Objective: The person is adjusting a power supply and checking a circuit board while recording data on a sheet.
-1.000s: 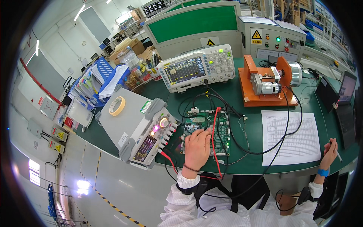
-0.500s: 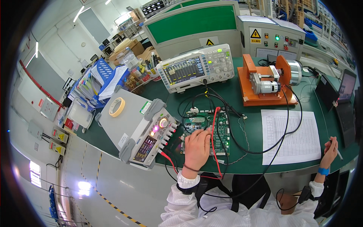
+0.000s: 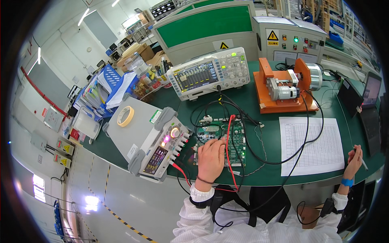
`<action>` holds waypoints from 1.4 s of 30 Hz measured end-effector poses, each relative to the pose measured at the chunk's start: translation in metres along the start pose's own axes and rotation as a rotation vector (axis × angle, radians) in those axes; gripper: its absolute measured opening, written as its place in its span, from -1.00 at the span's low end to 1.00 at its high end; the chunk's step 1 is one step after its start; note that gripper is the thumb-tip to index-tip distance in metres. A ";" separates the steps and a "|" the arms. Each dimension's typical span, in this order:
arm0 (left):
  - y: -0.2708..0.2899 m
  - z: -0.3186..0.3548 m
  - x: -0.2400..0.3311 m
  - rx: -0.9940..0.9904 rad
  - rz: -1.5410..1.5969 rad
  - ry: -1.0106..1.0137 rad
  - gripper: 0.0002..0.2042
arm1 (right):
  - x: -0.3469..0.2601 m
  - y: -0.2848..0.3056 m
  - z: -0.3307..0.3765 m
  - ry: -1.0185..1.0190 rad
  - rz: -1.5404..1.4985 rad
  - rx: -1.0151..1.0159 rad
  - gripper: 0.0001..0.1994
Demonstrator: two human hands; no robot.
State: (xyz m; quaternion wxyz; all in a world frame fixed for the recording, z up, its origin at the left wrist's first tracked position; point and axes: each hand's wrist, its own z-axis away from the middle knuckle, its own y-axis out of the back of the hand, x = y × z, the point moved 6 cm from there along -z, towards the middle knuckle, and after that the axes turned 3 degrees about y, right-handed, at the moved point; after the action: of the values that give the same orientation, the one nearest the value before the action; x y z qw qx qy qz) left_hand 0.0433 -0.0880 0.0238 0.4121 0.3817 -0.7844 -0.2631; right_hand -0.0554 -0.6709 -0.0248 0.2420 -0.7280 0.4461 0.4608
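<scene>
My left hand [image 3: 210,157] lies loosely curled on the green circuit board [image 3: 221,137] at the near edge of the tabletop [image 3: 267,174], beside the grey power supply [image 3: 152,137]; my right hand [image 3: 353,161] grips a pen [image 3: 362,161] beside the printed sheet [image 3: 312,143].

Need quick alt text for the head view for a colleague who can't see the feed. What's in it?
The person's left hand rests on a green circuit board on a green bench, between a tilted grey power supply and a printed sheet. The right hand holds a pen at the bench edge. Behind stand an oscilloscope and an orange motor fixture.
</scene>
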 end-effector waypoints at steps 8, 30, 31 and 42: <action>0.000 0.000 0.000 -0.007 -0.001 0.007 -0.80 | 0.001 0.000 0.000 -0.004 0.003 0.005 -0.67; -0.002 0.002 -0.001 0.007 -0.067 -0.002 -0.79 | -0.005 -0.003 0.002 -0.001 -0.001 0.009 -0.66; -0.002 0.002 0.000 0.003 -0.095 -0.006 -0.78 | -0.005 -0.003 0.002 -0.007 0.002 0.010 -0.66; -0.002 0.004 0.002 0.021 -0.175 -0.024 -0.78 | -0.001 -0.001 0.001 -0.011 -0.020 -0.001 -0.67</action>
State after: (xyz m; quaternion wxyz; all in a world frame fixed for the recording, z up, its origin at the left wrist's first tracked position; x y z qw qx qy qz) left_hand 0.0404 -0.0904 0.0211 0.3741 0.4499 -0.7556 -0.2946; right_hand -0.0550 -0.6687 -0.0241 0.2488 -0.7299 0.4373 0.4627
